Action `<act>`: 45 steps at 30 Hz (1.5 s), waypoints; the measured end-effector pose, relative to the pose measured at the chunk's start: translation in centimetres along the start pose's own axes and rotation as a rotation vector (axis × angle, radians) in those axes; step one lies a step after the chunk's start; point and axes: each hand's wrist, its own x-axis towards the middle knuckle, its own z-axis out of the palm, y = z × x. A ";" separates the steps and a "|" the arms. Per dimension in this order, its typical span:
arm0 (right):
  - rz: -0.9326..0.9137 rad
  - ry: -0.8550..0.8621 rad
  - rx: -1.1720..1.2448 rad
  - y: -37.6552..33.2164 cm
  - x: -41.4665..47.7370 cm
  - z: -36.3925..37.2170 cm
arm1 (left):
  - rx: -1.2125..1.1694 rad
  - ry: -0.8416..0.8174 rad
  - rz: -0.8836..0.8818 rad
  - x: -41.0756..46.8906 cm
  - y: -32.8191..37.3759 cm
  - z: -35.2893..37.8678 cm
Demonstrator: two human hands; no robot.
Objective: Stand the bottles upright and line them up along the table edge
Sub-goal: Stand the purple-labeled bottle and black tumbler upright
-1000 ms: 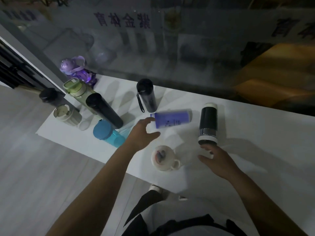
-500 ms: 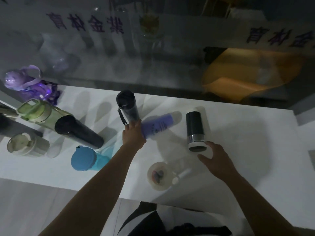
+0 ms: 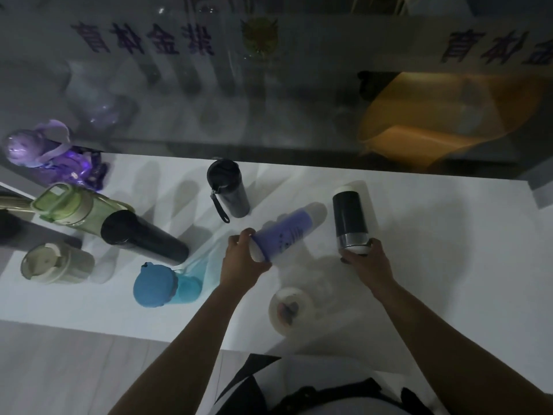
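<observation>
A person leans over a white table (image 3: 419, 265) in dim light, both hands on bottles that lie on their sides. The left hand (image 3: 242, 262) is wrapped around the near end of a purple bottle (image 3: 284, 235), fingers curled over its pale cap or base, and that end looks slightly raised, though the blur makes it hard to be sure. The right hand (image 3: 366, 259) grips the silver-banded near end of a black bottle (image 3: 348, 217), which points toward twelve o'clock, just beside the purple one at its three o'clock.

The step in hand appears to be tipping these two up onto their bases. A black flask with a strap (image 3: 229, 188) stands at about eleven o'clock from the purple bottle. Off toward nine o'clock a green bottle (image 3: 74, 209), a tall dark flask (image 3: 143, 236), a blue bottle (image 3: 161, 286), a cream cup (image 3: 54, 262) and a violet bottle (image 3: 45, 154) seem to be upright but loosely bunched. A white cup (image 3: 288, 310) sits near the front edge between the arms.

Next, each hand would need to swing its bottle upright, set it down squarely, then slide it into a row along the edge.
</observation>
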 end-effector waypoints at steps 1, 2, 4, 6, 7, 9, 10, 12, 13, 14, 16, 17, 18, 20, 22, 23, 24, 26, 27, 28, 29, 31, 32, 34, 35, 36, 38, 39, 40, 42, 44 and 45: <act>0.013 -0.004 0.026 0.1 0.3 0.2 | -0.017 0.010 0.010 -0.7 0.2 -0.3; 0.017 -0.011 0.046 0.3 0.6 0.4 | -0.033 0.021 0.023 -1.3 0.4 -0.7; 0.014 0.001 0.086 0.9 1.3 0.9 | -0.070 0.047 0.045 -2.0 1.0 -1.8; -0.002 0.018 0.116 1.2 1.6 1.2 | -0.089 0.065 0.060 -2.1 2.0 -3.1; -0.010 0.020 0.127 1.3 1.6 1.3 | -0.077 0.063 0.071 -1.9 2.6 -3.6; -0.017 0.032 0.134 1.6 1.6 1.5 | -0.024 0.057 0.116 -1.6 3.8 -4.5; -0.021 0.042 0.128 1.7 1.6 1.5 | 0.006 0.059 0.150 -1.5 4.4 -4.7; -0.036 0.064 0.107 1.7 1.4 1.5 | 0.062 0.064 0.223 -1.4 5.2 -4.8; -0.046 0.069 0.102 1.6 1.3 1.5 | 0.088 0.060 0.255 -1.4 5.5 -4.7; -0.052 0.071 0.096 1.6 1.3 1.5 | 0.112 0.051 0.279 -1.4 5.9 -4.5; -0.066 0.072 0.077 1.5 1.2 1.3 | 0.174 0.032 0.322 -1.3 6.6 -4.2; -0.072 0.072 0.066 1.6 1.2 1.2 | 0.209 0.023 0.343 -1.3 7.0 -4.0; -0.077 0.072 0.064 1.5 1.2 1.1 | 0.242 0.012 0.361 -1.3 7.4 -3.9; -0.079 0.066 0.055 1.5 1.2 1.0 | 0.303 -0.015 0.389 -1.3 8.0 -3.6; -0.085 0.076 0.039 1.4 1.1 0.8 | 0.348 -0.039 0.429 -1.1 8.4 -3.4; -0.088 0.081 0.039 1.5 1.1 0.8 | 0.359 -0.051 0.449 -1.0 8.7 -3.2; -0.084 0.081 0.040 1.7 1.2 0.7 | 0.364 -0.063 0.468 -0.8 8.9 -3.1; -0.068 0.068 0.050 1.9 1.2 0.6 | 0.363 -0.092 0.490 -0.6 9.3 -3.0; -0.059 0.059 0.052 2.2 1.3 0.6 | 0.358 -0.104 0.496 -0.6 9.4 -2.9; -0.059 0.052 0.049 2.3 1.3 0.5 | 0.354 -0.116 0.503 -0.5 9.5 -2.9; -0.059 0.048 0.046 2.2 1.3 0.4 | 0.352 -0.125 0.511 -0.4 9.5 -2.9; -0.064 0.049 0.048 2.1 1.3 0.1 | 0.351 -0.141 0.522 -0.4 9.4 -2.8; -0.070 0.048 0.048 2.1 1.3 0.0 | 0.336 -0.148 0.524 -0.4 9.3 -2.7; -0.081 0.056 0.038 2.3 1.6 -0.4 | 0.269 -0.152 0.523 -0.6 9.2 -2.8; -0.100 0.065 0.036 2.3 1.6 -0.7 | 0.229 -0.146 0.518 -0.8 9.0 -2.9; -0.122 0.071 0.032 2.3 1.8 -1.1 | 0.186 -0.137 0.506 -1.1 8.8 -3.1; -0.163 0.078 0.002 1.3 1.2 -2.5 | 0.080 -0.091 0.467 -1.6 8.1 -3.3; -0.180 0.082 -0.023 0.5 1.0 -3.3 | 0.026 -0.052 0.448 -1.9 7.6 -3.3; -0.204 0.084 -0.045 -0.1 0.9 -4.1 | -0.026 -0.012 0.427 -2.2 7.0 -3.2; -0.242 0.085 -0.066 -1.5 1.1 -5.8 | -0.115 0.050 0.365 -2.9 5.4 -2.6; -0.304 0.084 -0.073 -2.9 1.1 -7.2 | -0.191 0.071 0.236 -4.1 3.8 -1.6; -0.333 0.089 -0.096 -3.6 1.1 -7.8 | -0.207 0.079 0.170 -4.7 2.8 -1.0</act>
